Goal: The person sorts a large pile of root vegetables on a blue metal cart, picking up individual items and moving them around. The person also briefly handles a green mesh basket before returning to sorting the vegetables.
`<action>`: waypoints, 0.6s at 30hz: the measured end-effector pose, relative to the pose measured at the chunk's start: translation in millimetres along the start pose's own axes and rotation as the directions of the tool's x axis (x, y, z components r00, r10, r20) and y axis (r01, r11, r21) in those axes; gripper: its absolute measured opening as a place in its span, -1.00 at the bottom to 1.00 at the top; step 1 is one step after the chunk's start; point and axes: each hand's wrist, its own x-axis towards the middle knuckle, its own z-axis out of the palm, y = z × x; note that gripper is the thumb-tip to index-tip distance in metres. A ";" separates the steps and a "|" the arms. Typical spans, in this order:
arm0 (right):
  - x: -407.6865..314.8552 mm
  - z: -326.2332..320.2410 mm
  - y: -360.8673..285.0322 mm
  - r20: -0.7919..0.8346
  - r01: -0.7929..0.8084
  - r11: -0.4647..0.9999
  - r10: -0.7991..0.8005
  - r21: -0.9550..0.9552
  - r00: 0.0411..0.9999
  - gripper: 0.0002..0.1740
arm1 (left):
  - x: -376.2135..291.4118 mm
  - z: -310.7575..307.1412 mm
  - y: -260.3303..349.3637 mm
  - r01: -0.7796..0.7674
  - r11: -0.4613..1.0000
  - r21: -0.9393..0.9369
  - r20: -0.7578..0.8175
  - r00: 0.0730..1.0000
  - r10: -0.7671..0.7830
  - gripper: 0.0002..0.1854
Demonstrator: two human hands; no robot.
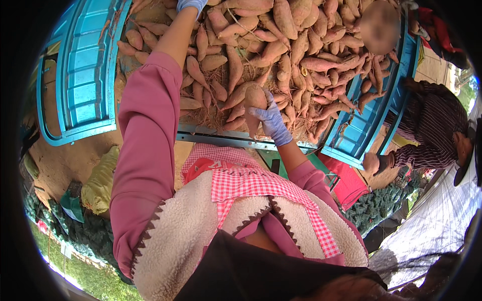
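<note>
My right hand (273, 119), in a bluish knitted glove, grips a large soil-covered sweet potato (255, 99) near the front edge of the load bed. Far forward, my gloved left hand (191, 3) is cut off by the top of the picture, so what its fingers hold is hidden. Beneath and around both hands lie many loose sweet potatoes (235, 67), pinkish and dusty, some with thin roots attached. They cover the floor of a blue metal load bed (248, 141), heaped higher towards the right.
Blue side panels flank the bed at left (84, 67) and right (348, 128). Beyond the right panel stands a person in a striped top (433, 116). A full yellow mesh sack (99, 184) rests on the ground at left. Red fabric (348, 180) lies near the right panel.
</note>
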 end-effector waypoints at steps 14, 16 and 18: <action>5.2 -20.1 -2.1 0.183 0.134 0.950 -0.191 0.283 0.965 -0.06 | -192.2 -60.3 -51.2 0.428 0.691 -0.583 0.543 0.838 -0.060 -0.25; 13.3 -13.4 -5.0 0.254 0.077 0.951 -0.158 0.300 0.954 -0.07 | -215.9 -45.4 -77.6 0.268 0.836 -0.478 0.554 0.831 0.050 -0.19; 28.1 -9.3 2.1 0.305 0.033 0.949 -0.133 0.312 0.943 -0.08 | -247.9 -28.5 -94.5 0.062 0.945 -0.320 0.632 0.757 0.164 -0.17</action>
